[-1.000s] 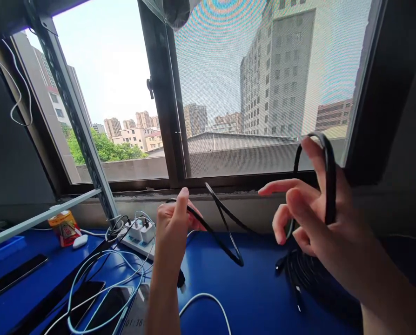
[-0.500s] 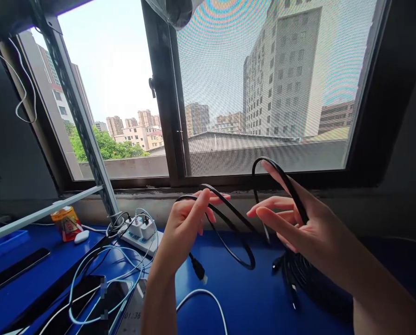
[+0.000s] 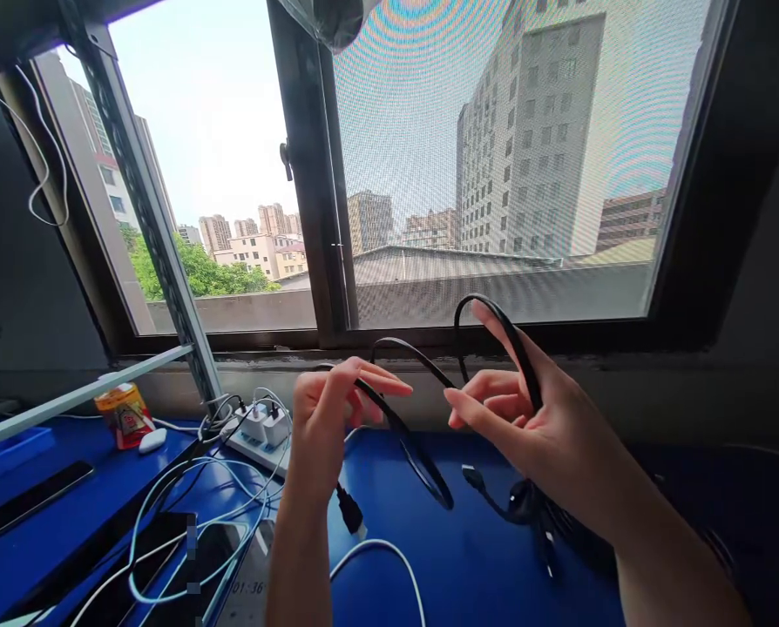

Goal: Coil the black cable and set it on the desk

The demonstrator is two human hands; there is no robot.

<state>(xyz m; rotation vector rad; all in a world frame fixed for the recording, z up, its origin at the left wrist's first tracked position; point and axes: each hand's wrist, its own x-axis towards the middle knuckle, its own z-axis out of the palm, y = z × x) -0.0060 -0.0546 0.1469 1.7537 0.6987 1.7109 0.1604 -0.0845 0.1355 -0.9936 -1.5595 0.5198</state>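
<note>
My left hand (image 3: 328,418) pinches a black cable (image 3: 416,448) above a blue table (image 3: 455,557); the cable's plug end (image 3: 351,514) hangs below that wrist. My right hand (image 3: 533,418) holds another stretch of the same black cable looped over its fingers, a loop arching above them. Both hands are close together in front of the window sill. The rest of the black cable lies in a pile (image 3: 552,522) on the table under my right forearm.
A white power strip (image 3: 259,435) with chargers and pale blue and white cords (image 3: 186,522) sits to the left. Phones (image 3: 173,557) lie at the lower left. An orange packet (image 3: 123,416) and a slanted metal bar (image 3: 76,396) stand further left. A screened window (image 3: 494,174) fills the back.
My right hand has come down and left toward my left hand, carrying its cable loop along. The hanging loop between the hands has shortened, and the plug now dangles lower left.
</note>
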